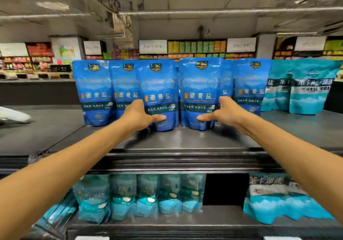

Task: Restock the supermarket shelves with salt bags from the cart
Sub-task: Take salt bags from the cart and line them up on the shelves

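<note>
Several blue salt bags stand upright in a row on the dark top shelf [181, 139]. My left hand [138, 116] grips the left edge of one middle blue bag [159, 91], thumb across its lower front. My right hand [225, 112] grips the right edge of the neighbouring blue bag [199, 89], thumb on its lower front. The two bags stand side by side with a narrow gap between them. More blue bags stand at the left [94, 91] and the right [250, 89]. The cart is out of view.
Teal salt bags [304, 89] stand at the right end of the top shelf. The shelf below holds rows of teal bags [143, 195] with a dark gap [224, 189] between groups. A white object [13, 117] lies at far left. Store aisles fill the background.
</note>
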`<state>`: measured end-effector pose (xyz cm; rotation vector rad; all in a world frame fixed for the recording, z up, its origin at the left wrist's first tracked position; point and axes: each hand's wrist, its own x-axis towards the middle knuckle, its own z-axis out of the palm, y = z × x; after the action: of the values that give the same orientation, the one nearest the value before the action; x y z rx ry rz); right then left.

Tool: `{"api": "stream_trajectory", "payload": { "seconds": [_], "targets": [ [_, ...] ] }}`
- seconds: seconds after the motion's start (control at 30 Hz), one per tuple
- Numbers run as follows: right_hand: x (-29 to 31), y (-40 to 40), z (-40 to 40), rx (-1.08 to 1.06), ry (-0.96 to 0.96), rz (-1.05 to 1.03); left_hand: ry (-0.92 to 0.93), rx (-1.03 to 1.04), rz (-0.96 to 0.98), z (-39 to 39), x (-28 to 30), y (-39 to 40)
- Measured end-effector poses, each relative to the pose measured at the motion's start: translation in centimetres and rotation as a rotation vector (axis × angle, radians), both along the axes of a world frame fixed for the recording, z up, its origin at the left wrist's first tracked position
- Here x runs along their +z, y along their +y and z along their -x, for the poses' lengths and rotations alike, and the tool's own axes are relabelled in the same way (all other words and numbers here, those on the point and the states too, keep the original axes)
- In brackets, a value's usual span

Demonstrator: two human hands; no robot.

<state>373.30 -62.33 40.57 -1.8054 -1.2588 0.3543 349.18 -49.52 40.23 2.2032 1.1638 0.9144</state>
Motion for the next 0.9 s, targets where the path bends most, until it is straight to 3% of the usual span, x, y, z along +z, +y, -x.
{"api": "stream_trajectory", "payload": {
  "seconds": [0.2, 0.53, 0.9],
  "targets": [
    [0.1, 1.7, 0.0, -0.098, -0.134, -0.040, 0.317, 0.107, -0.295, -0.4, 1.0, 0.7],
    [0.4, 3.9, 0.0, -0.085, -0.133, 0.013, 0.537, 0.260, -0.570, -1.9, 0.5, 1.5],
    [0.2, 2.6, -0.2, -0.105, -0.181, 0.069, 0.501, 0.251, -0.654, -0.6, -0.7, 1.3]
  ]
}}
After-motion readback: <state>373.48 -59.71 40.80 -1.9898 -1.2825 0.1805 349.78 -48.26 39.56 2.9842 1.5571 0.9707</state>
